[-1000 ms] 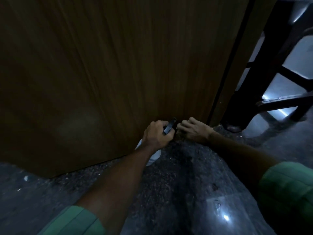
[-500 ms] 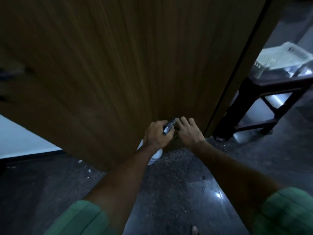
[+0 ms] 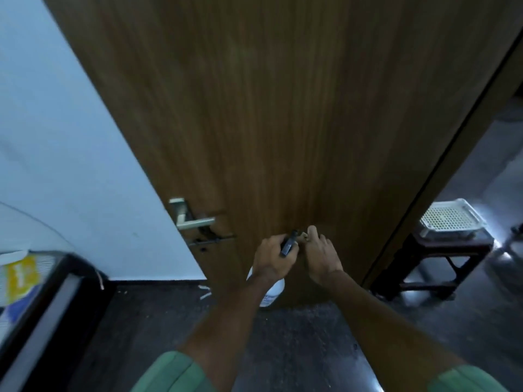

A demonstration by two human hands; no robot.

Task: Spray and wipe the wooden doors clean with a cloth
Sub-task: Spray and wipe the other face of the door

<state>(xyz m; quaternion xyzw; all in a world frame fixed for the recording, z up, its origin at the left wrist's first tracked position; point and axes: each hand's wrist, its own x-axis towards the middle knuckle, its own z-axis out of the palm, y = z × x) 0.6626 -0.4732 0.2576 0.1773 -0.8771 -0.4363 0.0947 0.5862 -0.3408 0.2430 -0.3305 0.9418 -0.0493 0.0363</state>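
Wooden door (image 3: 283,123): our left hand (image 3: 273,257) grips spray bottle (image 3: 271,290); right hand (image 3: 321,254), fingers straight, presses cloth (image 3: 303,236) against it; we should mist lightly, wiping along the grain.

no text can be read. the white spray bottle (image 3: 272,292) at lower centre carries bluish print too blurred to make out, and the yellow label (image 3: 21,275) at far left is equally unreadable.

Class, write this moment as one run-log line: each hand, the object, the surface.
left hand: grips spray bottle | right hand: fingers at nozzle, cloth not visible | wooden door: directly ahead
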